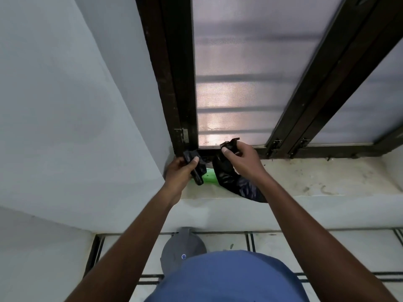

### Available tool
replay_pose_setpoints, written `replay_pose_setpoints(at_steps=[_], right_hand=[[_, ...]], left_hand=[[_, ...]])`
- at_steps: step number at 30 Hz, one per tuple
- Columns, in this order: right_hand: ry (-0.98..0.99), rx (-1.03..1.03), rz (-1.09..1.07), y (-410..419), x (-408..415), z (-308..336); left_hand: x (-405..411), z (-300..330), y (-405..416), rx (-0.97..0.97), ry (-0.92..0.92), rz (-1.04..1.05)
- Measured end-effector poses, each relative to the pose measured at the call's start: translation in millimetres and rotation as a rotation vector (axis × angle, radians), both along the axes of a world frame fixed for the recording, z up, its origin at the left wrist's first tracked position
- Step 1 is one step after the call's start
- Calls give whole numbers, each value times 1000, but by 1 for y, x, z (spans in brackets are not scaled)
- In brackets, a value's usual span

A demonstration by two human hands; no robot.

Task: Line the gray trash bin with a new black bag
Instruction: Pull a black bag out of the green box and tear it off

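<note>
The gray round plastic trash bin with a flip lid [182, 247] stands on the tiled floor, straight below the hands and close to the person's body, near the foot of the wall under the window ledge. Its lid looks closed, so I cannot see what is inside. The blue shirt hides its near side.

Both hands are up at the concrete window ledge [316, 179], at its left end, near the corner of the dark window frame [174, 83]. The left hand [181, 173] grips a tight dark roll of black plastic bags [197, 171] with curled fingers and the thumb on top; the roll's long axis runs about up and down in the view. The right hand [242, 159] pinches the top edge of a loose black plastic bag [226, 175], which hangs down from the fingers onto the ledge. A bright green thing [209, 178] lies on the ledge between the roll and the bag; I cannot tell what it is.

I judge the bag is being parted from the roll. The coming move must bring it down and toward the body. Both hands are about equally far from the bin.
</note>
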State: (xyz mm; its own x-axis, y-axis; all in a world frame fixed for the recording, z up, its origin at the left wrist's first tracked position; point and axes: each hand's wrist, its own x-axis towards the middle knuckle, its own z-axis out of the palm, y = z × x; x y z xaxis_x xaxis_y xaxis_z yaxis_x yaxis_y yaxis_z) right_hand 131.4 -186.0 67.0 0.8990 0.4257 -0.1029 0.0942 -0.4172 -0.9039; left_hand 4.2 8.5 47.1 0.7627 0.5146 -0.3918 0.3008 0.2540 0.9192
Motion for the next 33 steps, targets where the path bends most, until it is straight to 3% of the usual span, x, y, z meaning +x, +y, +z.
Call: replay_pose_setpoints(at_steps=[11, 18, 24, 28, 31, 33], right_hand=[[9, -22, 3, -26, 27, -10], [60, -35, 69, -33, 40, -18], [22, -262, 140, -33, 37, -35], [-114, -603, -24, -40, 30, -51], [44, -521, -115, -44, 28, -55], [282, -273, -223, -43, 28, -56]], left_hand=[[24, -41, -15, 32, 112, 79], [26, -61, -21, -108, -7, 131], [18, -60, -25, -204, -74, 154], [14, -56, -28, -246, -69, 162], [10, -54, -30, -256, -53, 167], [8, -52, -31, -261, -39, 169]])
